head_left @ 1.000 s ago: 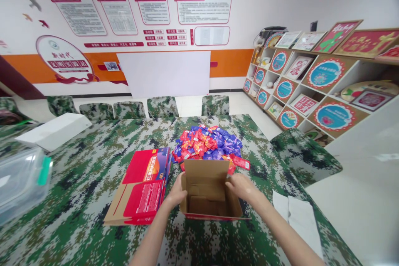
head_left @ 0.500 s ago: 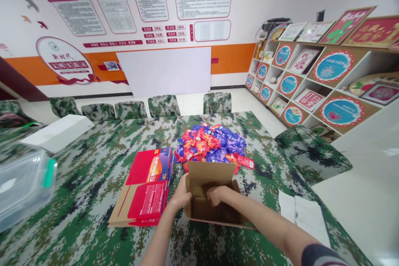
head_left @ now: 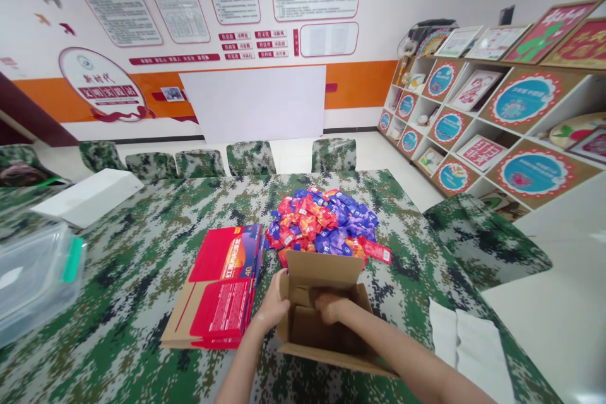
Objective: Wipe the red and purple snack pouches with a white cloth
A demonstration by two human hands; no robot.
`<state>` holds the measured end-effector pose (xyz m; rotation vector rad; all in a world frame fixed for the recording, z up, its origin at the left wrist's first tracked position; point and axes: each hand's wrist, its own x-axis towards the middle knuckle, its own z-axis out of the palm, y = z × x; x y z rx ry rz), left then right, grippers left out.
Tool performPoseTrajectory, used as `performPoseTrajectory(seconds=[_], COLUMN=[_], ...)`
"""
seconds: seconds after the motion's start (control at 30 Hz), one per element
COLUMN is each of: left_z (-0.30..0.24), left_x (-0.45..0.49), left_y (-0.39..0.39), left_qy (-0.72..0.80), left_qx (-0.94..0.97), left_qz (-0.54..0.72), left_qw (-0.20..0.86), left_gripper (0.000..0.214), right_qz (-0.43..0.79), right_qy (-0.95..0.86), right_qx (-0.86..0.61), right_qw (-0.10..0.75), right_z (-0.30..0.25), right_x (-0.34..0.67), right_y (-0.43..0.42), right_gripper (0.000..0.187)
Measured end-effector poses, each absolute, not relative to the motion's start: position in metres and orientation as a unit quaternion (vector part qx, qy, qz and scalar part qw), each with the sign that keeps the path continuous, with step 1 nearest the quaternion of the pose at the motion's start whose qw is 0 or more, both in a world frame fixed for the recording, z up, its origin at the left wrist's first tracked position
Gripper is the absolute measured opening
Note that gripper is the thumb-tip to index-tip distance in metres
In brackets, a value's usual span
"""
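Observation:
An open brown cardboard box (head_left: 326,268) stands on the camouflage tablecloth in front of me, its back flap raised. My left hand (head_left: 274,303) is closed around the box's left wall, thumb on the inner side. Inside the box is my right hand (head_left: 327,306), fingers curled down near the inner flaps; its fingertips are hidden, so what they hold, if anything, cannot be seen. Just behind the box lies a heap of small red and purple sachets (head_left: 331,218). To the left is a stack of flattened red and brown cartons (head_left: 220,287).
A clear plastic bin (head_left: 35,290) with a green latch and a white box (head_left: 89,196) are on the left. White paper sheets (head_left: 468,347) lie at the right. Camouflage-covered chairs (head_left: 250,158) line the table's far side; a chair (head_left: 487,240) stands at its right edge.
The box has tilted and turned slightly, its front edge now lower at the right. My right hand stays inside it, and my left hand still grips its left wall. The view has shifted a little.

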<state>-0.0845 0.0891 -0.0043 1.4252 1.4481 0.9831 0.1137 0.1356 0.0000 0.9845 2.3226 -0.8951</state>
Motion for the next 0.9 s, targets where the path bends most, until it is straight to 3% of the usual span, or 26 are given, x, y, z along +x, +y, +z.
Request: performPoseTrajectory(seconds=[0.13,0.23,0.4,0.53,0.63,0.7,0.8,0.9], left_z=[0.006,0.039,0.093,0.096,0.084,0.073,0.051,0.029], left_x=[-0.084,-0.087,-0.093,-0.088,-0.083,-0.079,-0.075,-0.075], left_y=[0.086,0.078,0.073,0.077,0.076,0.075,0.076,0.078], left_qy=[0.605,0.601,0.455,0.41,0.427,0.499,0.61,0.662], left_qx=[0.584,0.613,0.696,0.723,0.73,0.708,0.644,0.579], left_qz=[0.386,0.395,0.257,0.17,0.19,0.261,0.355,0.367], left_qw=[0.379,0.328,0.493,0.53,0.498,0.426,0.296,0.304], left_gripper=[0.081,0.078,0.033,0.033,0.033,0.041,0.086,0.111], right_qz=[-0.353,-0.446,-0.528,-0.517,-0.491,-0.475,-0.399,-0.287], right_qy=[0.852,0.83,0.783,0.79,0.81,0.822,0.841,0.854], right_qx=[0.323,0.285,0.309,0.316,0.31,0.309,0.367,0.431], right_qw=[0.212,0.174,0.112,0.094,0.081,0.064,0.002,-0.042], right_z=[0.039,0.078,0.128,0.147,0.153,0.151,0.139,0.12], right_x=[0.131,0.153,0.18,0.185,0.182,0.179,0.176,0.182], right_y=[0.138,0.131,0.11,0.091,0.076,0.07,0.069,0.079], right_gripper=[0.038,0.045,0.048,0.051,0.054,0.048,0.042,0.034])
